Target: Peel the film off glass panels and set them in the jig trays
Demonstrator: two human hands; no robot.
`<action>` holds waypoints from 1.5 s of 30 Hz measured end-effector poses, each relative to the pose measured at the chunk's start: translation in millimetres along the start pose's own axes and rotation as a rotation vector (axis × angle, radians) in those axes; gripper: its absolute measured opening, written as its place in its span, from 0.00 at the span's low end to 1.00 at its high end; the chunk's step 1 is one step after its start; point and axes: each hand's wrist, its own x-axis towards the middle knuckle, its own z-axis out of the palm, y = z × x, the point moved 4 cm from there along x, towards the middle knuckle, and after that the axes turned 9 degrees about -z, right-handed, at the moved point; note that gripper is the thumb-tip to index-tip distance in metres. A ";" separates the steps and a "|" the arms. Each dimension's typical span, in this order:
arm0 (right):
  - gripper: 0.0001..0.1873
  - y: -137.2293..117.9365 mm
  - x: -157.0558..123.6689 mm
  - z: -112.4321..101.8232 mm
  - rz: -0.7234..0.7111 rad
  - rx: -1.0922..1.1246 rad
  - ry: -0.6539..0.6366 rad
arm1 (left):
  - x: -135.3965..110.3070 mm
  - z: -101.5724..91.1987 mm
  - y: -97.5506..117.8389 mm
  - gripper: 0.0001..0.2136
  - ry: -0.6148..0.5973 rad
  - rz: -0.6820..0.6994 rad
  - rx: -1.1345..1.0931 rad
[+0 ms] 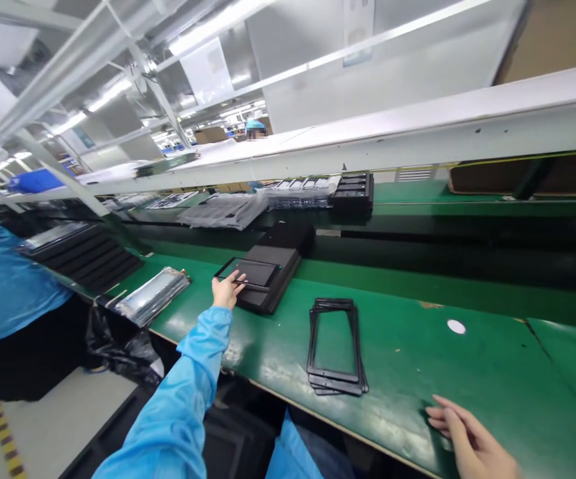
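My left hand (227,290) reaches out over the bench and grips the near left edge of a tablet screen panel (258,273) with a black border. The panel lies tilted just above or on a stack of dark foam-like trays (273,258); I cannot tell whether they touch. To the right of that stack, several black rectangular frames (334,382) lie in a loose, slightly fanned pile. Low at the right is my right hand (475,442), fingers stretched and loosely curved over the green bench top, with nothing visible in them.
A stack of silvery flat panels (153,296) lies left of my left arm. Beyond it stand dark trays (88,256) beside a person in a blue smock (8,279). A white oval sticker (456,326) is on the bench. Wrapped parts (225,209) and a black tray stack (352,193) sit behind.
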 end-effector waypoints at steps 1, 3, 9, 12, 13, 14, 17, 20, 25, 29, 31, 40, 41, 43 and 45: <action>0.17 2.0 -1.2 0.0 0.026 -0.009 -0.013 | 4.9 -0.1 -3.1 0.17 0.016 -0.015 -0.008; 0.18 3.0 -3.1 -1.4 0.085 -0.016 -0.027 | 10.6 -0.9 -9.1 0.16 0.038 -0.039 -0.009; 0.17 -13.2 -5.4 -0.9 0.033 0.024 0.033 | 8.8 -7.3 -5.0 0.16 0.052 0.009 0.172; 0.15 -19.4 -4.8 1.1 -0.006 0.046 0.039 | -4.0 -7.1 12.4 0.17 0.034 0.136 0.314; 0.15 -21.7 -4.8 1.6 -0.017 0.045 0.037 | -11.5 -5.8 18.6 0.18 0.015 0.203 0.363; 0.14 -25.1 -5.2 2.6 -0.032 0.041 0.038 | -21.2 -3.3 23.2 0.18 -0.016 0.283 0.413; 0.10 -50.0 -9.5 13.6 -0.195 -0.020 0.058 | -66.0 13.9 15.1 0.18 -0.175 0.562 0.582; 0.15 -102.2 -20.9 49.2 -0.625 -0.104 0.013 | -134.9 50.1 -42.2 0.17 -0.438 0.824 0.800; 0.29 -160.8 -26.8 134.0 -0.946 -0.292 -0.218 | -263.0 126.9 -183.0 0.21 -0.962 1.089 1.184; 0.31 -156.1 -15.7 154.1 -0.848 -0.424 -0.102 | -319.0 162.8 -239.9 0.18 -1.085 1.251 1.349; 0.36 -152.9 -21.6 153.4 -0.863 -0.416 -0.086 | -331.0 170.9 -250.5 0.18 -1.104 1.321 1.398; 0.37 -123.4 -60.5 90.6 -0.782 -0.351 0.027 | -342.3 182.2 -243.4 0.20 -1.126 1.530 1.476; 0.36 -115.2 -58.8 83.0 -0.722 -0.351 0.059 | -343.3 182.2 -243.6 0.20 -1.139 1.553 1.484; 0.34 -104.2 -56.4 75.9 -0.678 -0.331 0.053 | -346.4 182.5 -246.1 0.19 -1.164 1.603 1.494; 0.33 -100.2 -55.0 73.6 -0.690 -0.314 0.047 | -350.1 183.5 -249.7 0.18 -1.181 1.648 1.496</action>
